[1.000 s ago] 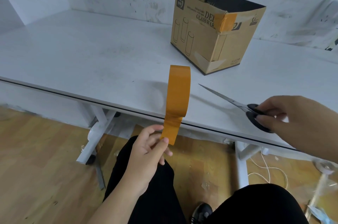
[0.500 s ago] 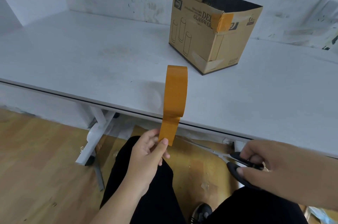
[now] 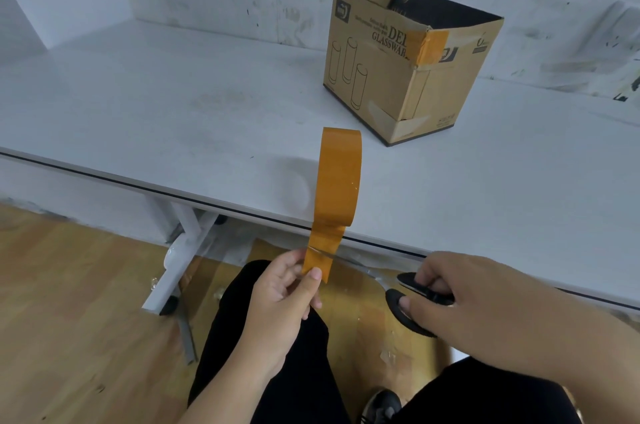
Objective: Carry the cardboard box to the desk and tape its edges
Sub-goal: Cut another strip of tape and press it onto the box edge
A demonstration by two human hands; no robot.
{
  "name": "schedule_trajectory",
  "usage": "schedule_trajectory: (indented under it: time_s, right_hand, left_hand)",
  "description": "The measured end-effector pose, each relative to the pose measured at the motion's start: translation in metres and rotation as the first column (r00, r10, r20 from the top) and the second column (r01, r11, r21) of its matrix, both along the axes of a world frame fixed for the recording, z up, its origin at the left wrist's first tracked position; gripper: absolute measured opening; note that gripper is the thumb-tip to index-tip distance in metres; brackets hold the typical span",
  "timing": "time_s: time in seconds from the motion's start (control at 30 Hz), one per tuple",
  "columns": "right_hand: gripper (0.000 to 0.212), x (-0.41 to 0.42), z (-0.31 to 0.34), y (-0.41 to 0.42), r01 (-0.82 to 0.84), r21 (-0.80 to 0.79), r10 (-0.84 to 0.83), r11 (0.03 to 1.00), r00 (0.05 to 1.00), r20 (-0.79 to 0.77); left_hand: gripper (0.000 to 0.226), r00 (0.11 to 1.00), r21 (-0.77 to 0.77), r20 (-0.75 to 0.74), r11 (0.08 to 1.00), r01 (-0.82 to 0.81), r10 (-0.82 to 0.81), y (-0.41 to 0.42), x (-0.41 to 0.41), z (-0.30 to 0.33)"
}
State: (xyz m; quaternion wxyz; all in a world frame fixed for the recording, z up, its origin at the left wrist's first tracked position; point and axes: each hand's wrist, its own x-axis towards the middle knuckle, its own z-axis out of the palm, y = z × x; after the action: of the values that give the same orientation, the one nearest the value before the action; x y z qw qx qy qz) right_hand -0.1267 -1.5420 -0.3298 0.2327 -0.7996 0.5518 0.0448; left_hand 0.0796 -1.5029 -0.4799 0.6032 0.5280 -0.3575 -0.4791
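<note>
Seemingly one box (image 3: 398, 77), one tape roll (image 3: 341, 177).

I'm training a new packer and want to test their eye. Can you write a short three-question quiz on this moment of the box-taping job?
1. True or false: the cardboard box already has orange tape on its near top corner.
2. Which hand pinches the pulled-out tape strip? A) left hand B) right hand C) neither
3. Fill in: the scissors blades meet the strip just below the ____.

Key: 1 true. 2 A. 3 tape roll, which stands on the desk edge.
</note>
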Motion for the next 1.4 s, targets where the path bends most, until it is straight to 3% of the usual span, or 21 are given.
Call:
schedule_trajectory:
  time_s: [0.23,0.4,0.47,0.57,0.63,0.73,0.83,1.03,1.23,1.3,1.4]
  right_hand:
    - [0.021,0.007,0.006,-0.005,-0.004,-0.061,0.005,0.998,1.0,0.018]
    - [0.018,-0.02,0.017,-0.002,-0.028,-0.057,0.028,0.998,1.0,0.006]
    - [0.029,-0.038,0.028,0.002,-0.06,-0.063,0.061,0.996,0.998,0.009]
    - [0.044,-0.066,0.044,0.001,0.029,-0.112,-0.03,0.993,1.0,-0.006]
    - [0.045,-0.084,0.042,-0.008,0.128,-0.197,-0.107,0.972,0.988,0.11]
    - [0.029,-0.084,0.039,-0.025,0.222,-0.314,-0.156,0.923,0.962,0.223]
    - [0.014,-0.062,0.035,-0.044,0.236,-0.425,-0.131,0.874,0.956,0.261]
    - [0.027,-0.03,0.007,-0.061,0.214,-0.487,-0.091,0.846,0.96,0.264]
    - [0.017,-0.024,-0.014,-0.057,0.132,-0.467,0.021,0.874,0.951,0.31]
    - [0.019,-0.023,-0.01,-0.053,0.186,-0.496,0.05,0.848,0.904,0.424]
    - [0.026,-0.012,0.016,-0.045,0.277,-0.454,0.124,0.847,0.728,0.675]
  left_hand:
    - [0.026,1.0,0.008,0.016,1.0,-0.023,0.023,-0.001,0.001,-0.001]
    - [0.031,0.988,0.075,0.154,0.997,0.014,-0.025,0.011,0.01,-0.003]
    - [0.023,0.976,0.063,0.205,0.996,0.063,-0.075,0.021,0.017,0.005]
    - [0.015,0.969,-0.025,0.239,0.997,0.075,-0.067,0.034,0.027,0.029]
    - [0.024,0.96,-0.101,0.275,0.991,0.083,-0.053,0.041,0.032,0.053]
    - [0.044,0.94,-0.228,0.339,0.965,0.13,-0.047,0.045,0.032,0.097]
    - [0.039,0.923,-0.365,0.383,0.923,0.123,0.028,0.036,0.027,0.14]
    - [0.021,0.839,-0.355,0.544,0.906,0.232,-0.002,-0.007,0.026,0.193]
    - [0.013,0.643,-0.279,0.766,0.897,0.343,-0.008,-0.043,0.017,0.215]
    - [0.017,0.584,-0.223,0.811,0.902,0.369,-0.038,-0.052,0.011,0.22]
    - [0.014,0.495,-0.157,0.865,0.894,0.419,-0.08,-0.063,0.002,0.226]
